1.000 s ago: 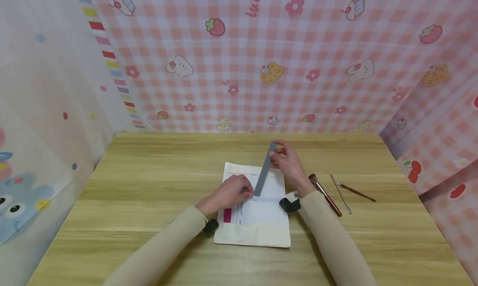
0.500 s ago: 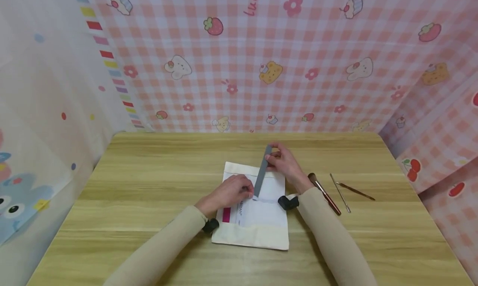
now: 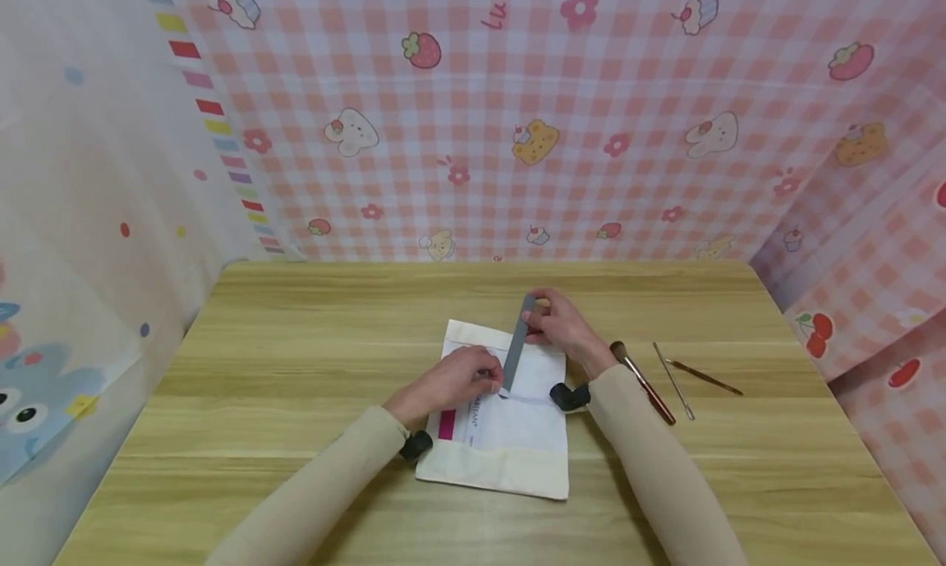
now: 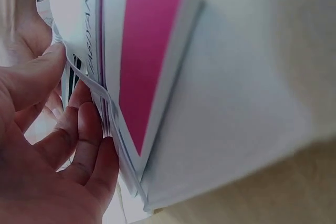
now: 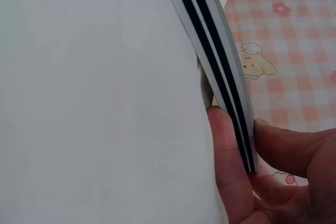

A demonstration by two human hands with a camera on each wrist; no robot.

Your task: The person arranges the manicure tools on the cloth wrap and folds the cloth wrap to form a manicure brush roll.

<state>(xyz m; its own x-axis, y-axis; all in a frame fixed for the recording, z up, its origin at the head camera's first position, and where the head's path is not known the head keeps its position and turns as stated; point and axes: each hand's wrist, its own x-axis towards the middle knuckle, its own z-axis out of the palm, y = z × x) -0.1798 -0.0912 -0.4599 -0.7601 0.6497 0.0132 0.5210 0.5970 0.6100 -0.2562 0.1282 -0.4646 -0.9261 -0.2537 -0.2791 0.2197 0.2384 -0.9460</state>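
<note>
Grey strip (image 3: pixel 515 352) with black edge stripes, cream pouch (image 3: pixel 493 469), pink-checked backdrop (image 3: pixel 473 89)

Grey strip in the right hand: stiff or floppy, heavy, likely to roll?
Probably fairly stiff: the grey strip slants down from the right hand without visible sag, its layered edge only slightly bowed in the right wrist view. Likely light, being thin and pinched near one end. Unlikely to roll if laid down, since its face looks broad and flat.

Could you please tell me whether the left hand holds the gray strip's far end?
No, the right hand pinches the gray strip there; the left hand is by its near end.
</note>
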